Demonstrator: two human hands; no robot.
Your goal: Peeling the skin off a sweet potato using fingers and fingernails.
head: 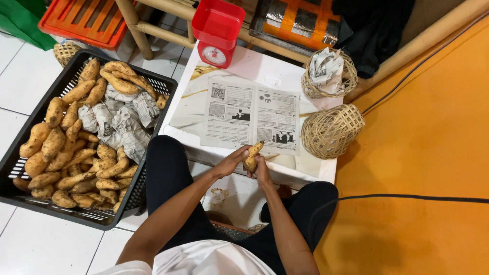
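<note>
Sweet potato (251, 156), tan and knobby, is gripped by my left hand (232, 162) and right hand (262, 170) at the table's (326, 170) near edge. Newspaper sheet (250, 117) beyond; full black crate (15, 153) left, woven baskets (331, 130) right.

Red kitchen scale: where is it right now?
In the head view, the red scale stands at the low white table's far edge, beyond the spread newspaper sheet.
</note>
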